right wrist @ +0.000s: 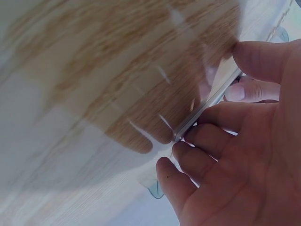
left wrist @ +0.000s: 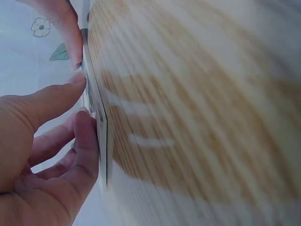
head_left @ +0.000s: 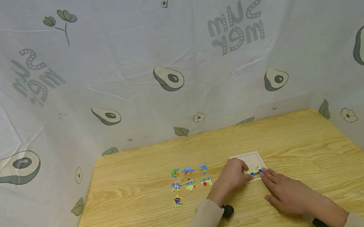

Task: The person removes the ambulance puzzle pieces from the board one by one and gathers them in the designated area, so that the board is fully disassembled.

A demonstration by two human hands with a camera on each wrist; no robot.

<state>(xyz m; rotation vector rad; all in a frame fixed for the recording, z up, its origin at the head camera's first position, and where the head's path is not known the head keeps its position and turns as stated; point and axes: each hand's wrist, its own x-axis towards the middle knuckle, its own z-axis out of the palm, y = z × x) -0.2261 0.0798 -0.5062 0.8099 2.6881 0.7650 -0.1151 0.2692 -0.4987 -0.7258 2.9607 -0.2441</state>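
A shallow white puzzle tray (head_left: 252, 158) lies on the table, with colourful jigsaw pieces (head_left: 257, 172) along its near side. My left hand (head_left: 230, 175) reaches over the tray's left side, its thumb and finger pinching a puzzle piece at the left end of that row. In the left wrist view the left fingers (left wrist: 87, 141) touch the tray edge, and the piece is mostly hidden. My right hand (head_left: 289, 194) lies flat, its extended fingertips against the tray's near right edge and the row. In the right wrist view its fingers (right wrist: 207, 139) rest along the tray edge.
Several loose puzzle pieces (head_left: 190, 184) lie in rows left of the tray on the wooden table (head_left: 141, 216). A printed cloth (head_left: 129, 58) hangs behind the table and along its sides. A dark strap unit (head_left: 227, 211) sits at my left wrist.
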